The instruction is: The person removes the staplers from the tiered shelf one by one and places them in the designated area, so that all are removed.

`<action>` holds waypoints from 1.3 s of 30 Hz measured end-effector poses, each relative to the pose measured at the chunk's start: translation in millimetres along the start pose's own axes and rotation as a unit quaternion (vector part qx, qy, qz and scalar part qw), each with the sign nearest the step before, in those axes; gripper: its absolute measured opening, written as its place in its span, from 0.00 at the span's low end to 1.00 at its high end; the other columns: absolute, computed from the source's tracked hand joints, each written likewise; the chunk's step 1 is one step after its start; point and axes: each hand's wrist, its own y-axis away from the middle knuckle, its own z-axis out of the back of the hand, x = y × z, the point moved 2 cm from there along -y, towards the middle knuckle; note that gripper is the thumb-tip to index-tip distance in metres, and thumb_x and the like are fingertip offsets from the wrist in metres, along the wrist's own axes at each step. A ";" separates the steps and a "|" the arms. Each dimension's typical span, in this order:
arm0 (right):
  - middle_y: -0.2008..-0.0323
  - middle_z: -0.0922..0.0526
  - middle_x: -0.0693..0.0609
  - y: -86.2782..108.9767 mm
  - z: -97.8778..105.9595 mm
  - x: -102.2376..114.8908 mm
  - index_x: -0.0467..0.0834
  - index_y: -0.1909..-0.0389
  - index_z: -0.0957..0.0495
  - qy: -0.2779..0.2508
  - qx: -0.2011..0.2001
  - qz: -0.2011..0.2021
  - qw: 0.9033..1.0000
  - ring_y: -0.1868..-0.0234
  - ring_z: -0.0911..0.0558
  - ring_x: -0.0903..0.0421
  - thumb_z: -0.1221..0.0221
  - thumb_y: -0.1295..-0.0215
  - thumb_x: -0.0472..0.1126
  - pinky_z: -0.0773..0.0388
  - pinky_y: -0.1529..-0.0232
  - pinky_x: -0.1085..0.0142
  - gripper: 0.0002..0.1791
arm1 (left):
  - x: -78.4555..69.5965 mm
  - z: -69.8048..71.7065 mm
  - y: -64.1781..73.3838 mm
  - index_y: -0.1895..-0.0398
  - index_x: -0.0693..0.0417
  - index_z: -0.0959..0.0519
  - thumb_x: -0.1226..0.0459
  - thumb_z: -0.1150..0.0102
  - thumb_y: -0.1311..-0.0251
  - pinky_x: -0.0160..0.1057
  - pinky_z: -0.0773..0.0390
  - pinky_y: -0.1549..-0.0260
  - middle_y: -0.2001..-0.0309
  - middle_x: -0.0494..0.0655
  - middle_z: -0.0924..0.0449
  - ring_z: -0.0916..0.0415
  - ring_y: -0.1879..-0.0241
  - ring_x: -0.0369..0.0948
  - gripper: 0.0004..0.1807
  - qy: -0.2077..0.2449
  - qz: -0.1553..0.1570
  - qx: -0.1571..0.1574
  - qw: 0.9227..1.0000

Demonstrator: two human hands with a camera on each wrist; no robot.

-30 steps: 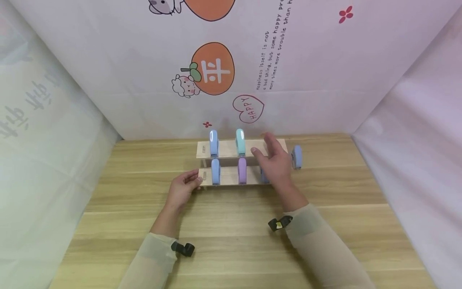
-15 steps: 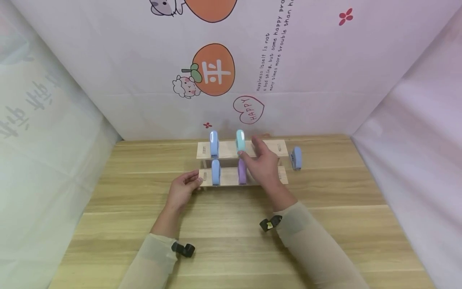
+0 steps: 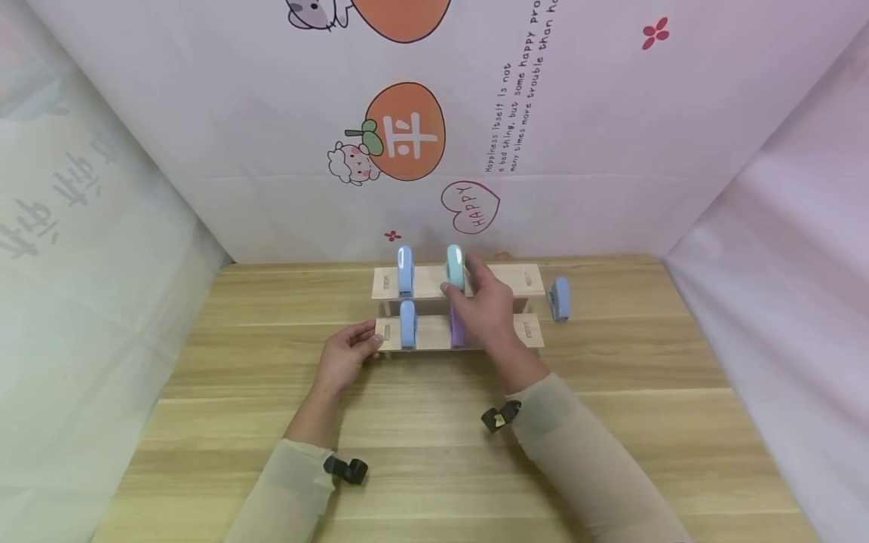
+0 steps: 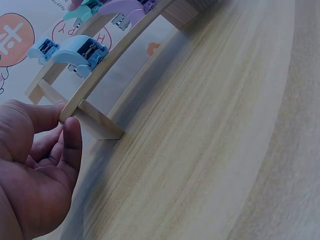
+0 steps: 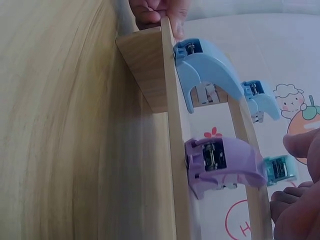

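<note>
My left hand (image 3: 342,358) pinches the left end of the lower tier of a two-tier wooden rack (image 3: 431,332), thumb above and fingers below. My right hand (image 3: 485,309) reaches over the rack, its thumb and fingers on either side of a mint stapler-like plastic tool (image 5: 280,170) on the upper tier; a gap shows between thumb and tool. Partly behind that hand, a purple tool of the same kind (image 5: 225,162) stands on the lower tier. Light blue ones stand at the left of the upper tier (image 3: 405,270) and lower tier (image 3: 407,324).
Another blue tool (image 3: 560,299) stands on the wood-grain table (image 3: 421,452), just right of the rack. A white printed cloth (image 3: 577,151) hangs close behind it, with white cloth along both sides. The right hand hides part of the lower tier.
My right hand has moved left along the rack, from the right part of the tiers to the mint tool. The left hand keeps its hold on the rack's end.
</note>
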 end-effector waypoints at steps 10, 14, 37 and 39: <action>0.28 0.28 0.42 -2.5 -3.7 1.9 0.45 0.23 0.34 0.034 -0.004 -0.006 0.999 0.30 0.27 0.42 0.31 0.33 0.47 0.26 0.31 0.52 0.39 | -0.6 -3.5 2.1 0.33 0.64 0.24 0.68 0.32 0.33 0.41 0.12 0.51 0.39 0.62 0.21 0.19 0.50 0.44 0.26 -0.003 -0.005 0.007 1.000; 0.30 0.26 0.39 -4.2 -2.9 3.7 0.42 0.24 0.33 0.036 -0.010 -0.004 0.999 0.32 0.25 0.41 0.32 0.33 0.45 0.24 0.33 0.53 0.38 | -2.0 -3.5 2.1 0.33 0.65 0.24 0.69 0.33 0.33 0.41 0.12 0.51 0.39 0.61 0.21 0.19 0.50 0.43 0.26 -0.003 -0.002 0.005 1.000; 0.32 0.24 0.42 -5.0 -1.4 1.4 0.45 0.25 0.31 0.046 -0.010 0.016 0.999 0.32 0.24 0.44 0.38 0.28 0.40 0.26 0.30 0.49 0.32 | -1.3 -3.4 0.6 0.35 0.65 0.23 0.70 0.32 0.34 0.36 0.11 0.55 0.41 0.61 0.19 0.19 0.49 0.45 0.25 0.001 0.000 -0.007 1.000; 0.32 0.23 0.42 -4.2 -1.4 1.4 0.45 0.25 0.31 0.042 -0.012 0.022 0.999 0.32 0.24 0.44 0.38 0.29 0.40 0.25 0.30 0.49 0.32 | -1.0 -3.1 1.1 0.35 0.65 0.23 0.70 0.32 0.34 0.36 0.11 0.55 0.41 0.61 0.19 0.19 0.50 0.45 0.25 0.000 0.000 -0.008 1.000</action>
